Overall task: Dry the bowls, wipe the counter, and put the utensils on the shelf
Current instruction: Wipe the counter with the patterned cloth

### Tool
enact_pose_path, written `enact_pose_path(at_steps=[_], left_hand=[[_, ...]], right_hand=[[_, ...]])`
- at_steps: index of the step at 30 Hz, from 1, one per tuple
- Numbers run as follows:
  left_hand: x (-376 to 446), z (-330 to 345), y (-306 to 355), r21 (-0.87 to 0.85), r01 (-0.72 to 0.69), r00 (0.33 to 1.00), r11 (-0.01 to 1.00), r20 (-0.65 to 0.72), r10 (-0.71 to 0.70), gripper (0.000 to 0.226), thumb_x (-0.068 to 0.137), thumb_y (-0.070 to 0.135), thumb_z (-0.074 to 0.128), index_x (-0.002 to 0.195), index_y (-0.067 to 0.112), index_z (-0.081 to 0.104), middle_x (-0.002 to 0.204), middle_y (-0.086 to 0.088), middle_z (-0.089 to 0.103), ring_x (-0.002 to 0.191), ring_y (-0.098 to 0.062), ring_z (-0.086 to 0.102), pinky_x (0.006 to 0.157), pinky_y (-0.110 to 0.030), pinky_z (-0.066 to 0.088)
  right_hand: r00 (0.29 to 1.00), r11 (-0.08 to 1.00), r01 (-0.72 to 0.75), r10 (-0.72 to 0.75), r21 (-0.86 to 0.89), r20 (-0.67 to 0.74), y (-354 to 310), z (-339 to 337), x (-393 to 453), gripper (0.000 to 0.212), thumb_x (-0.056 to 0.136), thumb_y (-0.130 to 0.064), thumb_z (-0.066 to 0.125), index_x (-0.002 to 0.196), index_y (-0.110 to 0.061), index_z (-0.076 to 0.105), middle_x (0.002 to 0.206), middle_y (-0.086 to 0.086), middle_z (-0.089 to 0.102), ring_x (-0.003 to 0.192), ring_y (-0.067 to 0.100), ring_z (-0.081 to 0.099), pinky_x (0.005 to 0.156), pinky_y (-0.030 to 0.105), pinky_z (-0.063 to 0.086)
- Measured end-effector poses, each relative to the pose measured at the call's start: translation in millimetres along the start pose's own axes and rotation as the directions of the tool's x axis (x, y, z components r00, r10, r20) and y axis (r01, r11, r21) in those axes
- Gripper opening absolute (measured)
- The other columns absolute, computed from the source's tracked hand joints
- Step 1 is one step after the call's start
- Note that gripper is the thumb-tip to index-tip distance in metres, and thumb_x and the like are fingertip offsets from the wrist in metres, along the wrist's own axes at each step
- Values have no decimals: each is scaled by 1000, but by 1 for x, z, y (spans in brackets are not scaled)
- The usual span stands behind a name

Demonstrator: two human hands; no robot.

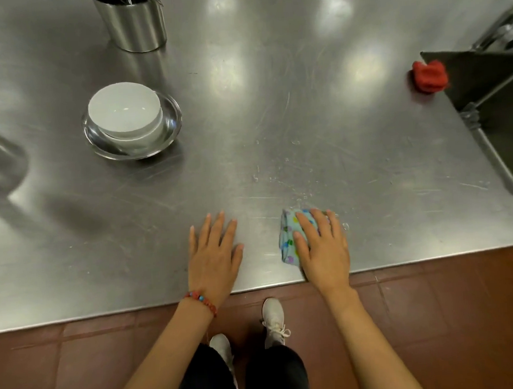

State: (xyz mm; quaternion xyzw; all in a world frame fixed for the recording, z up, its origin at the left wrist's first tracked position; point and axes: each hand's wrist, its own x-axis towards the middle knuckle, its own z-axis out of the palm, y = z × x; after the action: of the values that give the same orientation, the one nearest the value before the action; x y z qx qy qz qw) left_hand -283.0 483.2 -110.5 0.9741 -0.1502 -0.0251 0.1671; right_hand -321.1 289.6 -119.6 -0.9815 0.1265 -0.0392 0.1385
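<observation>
My right hand (pixel 322 247) presses a folded light-blue cloth with coloured dots (pixel 288 237) flat on the steel counter (pixel 274 104), near its front edge. Small water drops lie on the metal just beyond the cloth. My left hand (pixel 213 253) rests flat on the counter with its fingers spread, a beaded bracelet on its wrist. Far left, a white bowl (pixel 124 107) sits nested in a shiny steel bowl (pixel 171 121). A steel utensil holder (pixel 135 25) stands at the back, with only the ends of the utensils showing at the frame's top.
A red scrubber (pixel 429 76) lies at the counter's right side beside a sink basin (pixel 497 98). Part of a steel object shows at the far left edge. Brown floor tiles and my white shoes are below the counter's front edge.
</observation>
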Motion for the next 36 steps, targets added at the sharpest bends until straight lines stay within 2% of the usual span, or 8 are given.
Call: enact_pose_path(at_steps=[3, 9, 12, 16, 24, 31, 33, 36], left_hand=[[7, 5, 5, -2, 30, 999, 1000, 20, -29, 46, 78, 15, 70, 120, 4, 57, 129, -22, 54, 121, -44, 47, 97, -64, 32], [10, 12, 4, 67, 39, 998, 997, 38, -42, 47, 84, 32, 38, 119, 9, 59, 129, -18, 56, 119, -39, 50, 96, -60, 36], [11, 17, 4, 86, 42, 999, 995, 21, -43, 48, 84, 33, 38, 120, 9, 59, 130, -17, 55, 120, -39, 50, 97, -59, 36], [12, 17, 4, 92, 45, 999, 995, -10, -44, 48, 85, 33, 38, 121, 9, 58, 131, -16, 54, 121, -37, 49, 101, -51, 34], [33, 10, 15, 44, 170, 985, 985, 6, -170, 52, 84, 35, 36, 123, 6, 55, 133, -20, 51, 123, -41, 45, 99, -61, 32], [47, 17, 9, 78, 197, 980, 977, -15, -196, 51, 85, 36, 37, 124, 7, 55, 134, -19, 50, 124, -39, 45, 100, -60, 32], [47, 17, 9, 81, 200, 980, 977, -21, -199, 51, 85, 35, 37, 124, 7, 54, 134, -19, 50, 124, -39, 45, 100, -59, 33], [49, 16, 10, 82, 204, 979, 976, -16, -203, 51, 85, 35, 36, 124, 7, 54, 134, -19, 51, 124, -39, 45, 100, -60, 33]], right_hand=[[986, 988, -155, 156, 23, -64, 6, 2, 12, 39, 93, -31, 46, 128, -16, 53, 139, 12, 48, 133, 38, 32, 107, 49, 32], [984, 985, 171, -171, -17, -57, 3, 7, 20, 41, 91, -38, 38, 124, -20, 56, 129, 7, 58, 124, 36, 45, 96, 46, 43], [988, 989, 147, -144, 36, -62, 4, 8, 80, 37, 92, -34, 46, 124, -18, 57, 130, 10, 56, 126, 38, 43, 100, 47, 39], [998, 997, 63, -64, 44, 9, -8, 14, 171, 42, 96, -36, 38, 135, -20, 45, 144, 6, 41, 137, 30, 24, 112, 39, 19], [968, 968, 247, -245, 44, -54, -3, 17, 110, 36, 91, -30, 49, 123, -17, 57, 128, 9, 57, 125, 37, 44, 100, 45, 39], [987, 987, 154, -153, -33, 47, -9, 17, 241, 45, 97, -39, 30, 138, -21, 39, 145, 5, 37, 135, 28, 24, 111, 37, 21], [987, 988, 155, -156, 6, 48, -14, 19, 237, 45, 97, -39, 32, 137, -20, 40, 145, 6, 38, 136, 29, 23, 111, 40, 21], [959, 957, 282, -282, 74, -10, -24, 23, 180, 40, 94, -34, 43, 129, -17, 51, 137, 9, 49, 133, 35, 32, 107, 43, 29]])
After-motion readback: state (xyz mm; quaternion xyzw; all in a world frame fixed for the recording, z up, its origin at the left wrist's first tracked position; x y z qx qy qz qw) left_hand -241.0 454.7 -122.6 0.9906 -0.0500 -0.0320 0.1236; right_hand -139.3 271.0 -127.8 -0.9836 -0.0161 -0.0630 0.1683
